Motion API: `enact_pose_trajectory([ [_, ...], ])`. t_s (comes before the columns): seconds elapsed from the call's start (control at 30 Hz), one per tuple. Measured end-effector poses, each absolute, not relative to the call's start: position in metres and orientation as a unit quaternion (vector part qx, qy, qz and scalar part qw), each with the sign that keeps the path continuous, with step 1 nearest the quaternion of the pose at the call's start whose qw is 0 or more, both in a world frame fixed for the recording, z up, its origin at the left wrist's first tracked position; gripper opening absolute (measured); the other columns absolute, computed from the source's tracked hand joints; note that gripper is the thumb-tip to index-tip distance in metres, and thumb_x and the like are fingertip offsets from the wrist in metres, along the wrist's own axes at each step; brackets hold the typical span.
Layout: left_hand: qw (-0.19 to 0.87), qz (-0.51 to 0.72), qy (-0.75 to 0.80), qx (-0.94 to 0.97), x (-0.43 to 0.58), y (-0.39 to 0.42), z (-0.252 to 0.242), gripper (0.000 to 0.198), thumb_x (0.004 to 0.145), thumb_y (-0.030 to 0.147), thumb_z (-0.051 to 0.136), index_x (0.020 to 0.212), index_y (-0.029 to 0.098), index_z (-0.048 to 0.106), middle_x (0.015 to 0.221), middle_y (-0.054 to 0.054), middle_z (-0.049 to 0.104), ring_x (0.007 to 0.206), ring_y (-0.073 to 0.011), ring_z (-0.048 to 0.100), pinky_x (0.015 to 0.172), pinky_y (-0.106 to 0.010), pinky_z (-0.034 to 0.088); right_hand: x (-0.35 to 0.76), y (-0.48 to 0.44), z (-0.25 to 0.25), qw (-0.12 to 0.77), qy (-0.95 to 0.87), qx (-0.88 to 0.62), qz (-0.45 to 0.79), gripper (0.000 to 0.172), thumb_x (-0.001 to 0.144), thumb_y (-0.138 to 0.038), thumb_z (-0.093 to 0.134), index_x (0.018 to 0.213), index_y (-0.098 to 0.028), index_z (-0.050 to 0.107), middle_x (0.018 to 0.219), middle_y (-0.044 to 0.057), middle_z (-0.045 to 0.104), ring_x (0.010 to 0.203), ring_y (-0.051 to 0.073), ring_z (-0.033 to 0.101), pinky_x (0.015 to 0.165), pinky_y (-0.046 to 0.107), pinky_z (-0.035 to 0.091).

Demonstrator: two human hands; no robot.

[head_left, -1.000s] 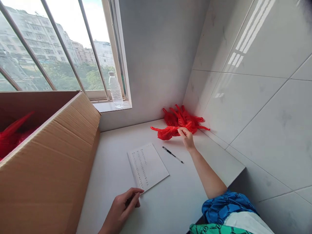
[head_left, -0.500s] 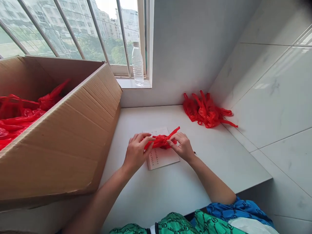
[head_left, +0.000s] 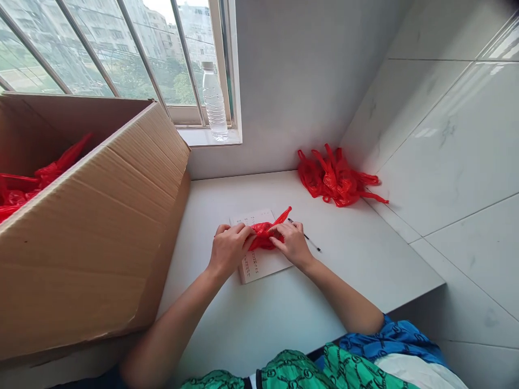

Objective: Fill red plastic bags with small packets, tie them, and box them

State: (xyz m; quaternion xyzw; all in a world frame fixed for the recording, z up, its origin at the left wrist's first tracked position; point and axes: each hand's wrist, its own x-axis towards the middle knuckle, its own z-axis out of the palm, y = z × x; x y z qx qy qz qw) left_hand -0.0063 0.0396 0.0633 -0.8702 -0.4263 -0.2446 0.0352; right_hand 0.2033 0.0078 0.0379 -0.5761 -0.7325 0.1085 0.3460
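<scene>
A crumpled red plastic bag (head_left: 263,236) is stretched between my two hands, with one twisted end sticking up to the right. My left hand (head_left: 231,246) pinches its left side. On the other side, the fingers of my right hand (head_left: 292,243) are closed on the bag near its middle. Beneath the bag lies a white notebook (head_left: 265,266) with small marks in rows on its page. A thin black pen (head_left: 312,242) rests on the table just right of my right hand.
A large cardboard box (head_left: 101,216) with red plastic bags (head_left: 44,178) inside stands at the left. More red bags (head_left: 340,178) are heaped at the table's back right corner. A clear water bottle (head_left: 214,105) stands on the windowsill. The white table (head_left: 365,259) meets a tiled wall.
Both hands have closed in on the red bag, and the right fingers have moved slightly left. The pen shows more fully. The whole view has shifted a little.
</scene>
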Motion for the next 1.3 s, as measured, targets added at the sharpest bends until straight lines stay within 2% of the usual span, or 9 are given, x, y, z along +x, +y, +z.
enact_pose_trajectory([
  [0.23, -0.008, -0.330, -0.496, -0.804, -0.049, 0.047, 0.070, 0.021, 0.099, 0.030, 0.048, 0.083, 0.020, 0.059, 0.080, 0.002, 0.068, 0.066, -0.0141, 0.059, 0.086, -0.034, 0.039, 0.235, 0.006, 0.059, 0.373, -0.718, -0.583, 0.073, 0.010, 0.092, -0.023, 0.061, 0.085, -0.026, 0.068, 0.084, -0.003, 0.072, 0.086, 0.018, 0.063, 0.108, 0.044, 0.024],
  [0.4, -0.046, -0.362, -0.554, -0.748, -0.062, 0.042, 0.075, 0.020, 0.098, 0.036, 0.051, 0.091, 0.020, 0.062, 0.089, -0.001, 0.069, 0.068, -0.0162, 0.061, 0.078, -0.034, 0.043, 0.253, 0.000, 0.070, 0.360, -0.714, -0.587, 0.122, 0.008, 0.089, -0.022, 0.059, 0.086, -0.026, 0.065, 0.091, 0.000, 0.072, 0.091, 0.020, 0.063, 0.100, 0.041, 0.037],
  [0.57, -0.022, -0.321, -0.431, -0.843, -0.034, 0.028, 0.085, 0.033, 0.096, 0.033, 0.053, 0.128, 0.026, 0.057, 0.131, -0.007, 0.062, 0.114, -0.0250, 0.058, 0.097, -0.040, 0.042, 0.234, -0.006, 0.071, 0.349, -0.739, -0.540, 0.201, 0.026, 0.088, -0.029, 0.063, 0.114, -0.027, 0.060, 0.117, 0.003, 0.070, 0.116, 0.025, 0.057, 0.100, 0.041, 0.042],
  [0.73, 0.009, -0.276, -0.375, -0.885, -0.013, 0.029, 0.085, 0.015, 0.097, 0.029, 0.055, 0.101, 0.028, 0.070, 0.095, -0.002, 0.073, 0.096, -0.0225, 0.062, 0.097, -0.042, 0.039, 0.210, -0.006, 0.065, 0.388, -0.745, -0.511, 0.183, 0.016, 0.096, -0.041, 0.059, 0.100, -0.027, 0.066, 0.101, 0.002, 0.074, 0.099, 0.022, 0.065, 0.112, 0.048, 0.031],
  [0.83, -0.022, -0.357, -0.426, -0.831, -0.020, 0.035, 0.085, 0.019, 0.097, 0.029, 0.053, 0.088, 0.024, 0.069, 0.083, -0.002, 0.070, 0.084, -0.0193, 0.062, 0.091, -0.039, 0.041, 0.218, -0.001, 0.065, 0.448, -0.701, -0.524, 0.181, 0.022, 0.097, -0.041, 0.056, 0.087, -0.026, 0.068, 0.088, 0.001, 0.072, 0.090, 0.020, 0.064, 0.106, 0.044, 0.038],
  [1.0, -0.182, -0.513, -0.517, -0.661, -0.043, 0.041, 0.089, 0.019, 0.092, 0.038, 0.060, 0.095, 0.020, 0.063, 0.092, -0.004, 0.067, 0.090, -0.0192, 0.064, 0.078, -0.030, 0.050, 0.239, 0.004, 0.067, 0.573, -0.554, -0.544, 0.264, 0.029, 0.093, -0.051, 0.057, 0.090, -0.022, 0.063, 0.090, 0.004, 0.068, 0.089, 0.020, 0.063, 0.085, 0.035, 0.050],
  [1.13, -0.270, -0.513, -0.468, -0.667, -0.039, 0.027, 0.106, 0.038, 0.087, 0.036, 0.065, 0.119, 0.021, 0.055, 0.112, -0.007, 0.064, 0.106, -0.0209, 0.062, 0.086, -0.031, 0.052, 0.232, -0.003, 0.072, 0.571, -0.554, -0.486, 0.361, 0.030, 0.089, -0.050, 0.062, 0.100, -0.023, 0.057, 0.096, 0.004, 0.066, 0.088, 0.019, 0.063, 0.080, 0.033, 0.052],
  [1.2, -0.269, -0.470, -0.447, -0.712, -0.032, 0.016, 0.119, 0.042, 0.084, 0.037, 0.069, 0.122, 0.023, 0.055, 0.108, -0.006, 0.065, 0.101, -0.0205, 0.063, 0.083, -0.032, 0.053, 0.225, -0.008, 0.074, 0.548, -0.569, -0.469, 0.393, 0.037, 0.083, -0.048, 0.070, 0.108, -0.024, 0.056, 0.096, 0.003, 0.066, 0.086, 0.019, 0.064, 0.076, 0.032, 0.053],
  [1.3, -0.214, -0.452, -0.421, -0.757, -0.026, 0.004, 0.135, 0.017, 0.088, 0.038, 0.067, 0.085, 0.021, 0.063, 0.079, -0.001, 0.063, 0.080, -0.0181, 0.061, 0.079, -0.034, 0.052, 0.224, -0.008, 0.075, 0.558, -0.547, -0.480, 0.399, 0.038, 0.079, -0.044, 0.074, 0.107, -0.023, 0.059, 0.089, 0.002, 0.065, 0.082, 0.019, 0.064, 0.072, 0.031, 0.053],
])
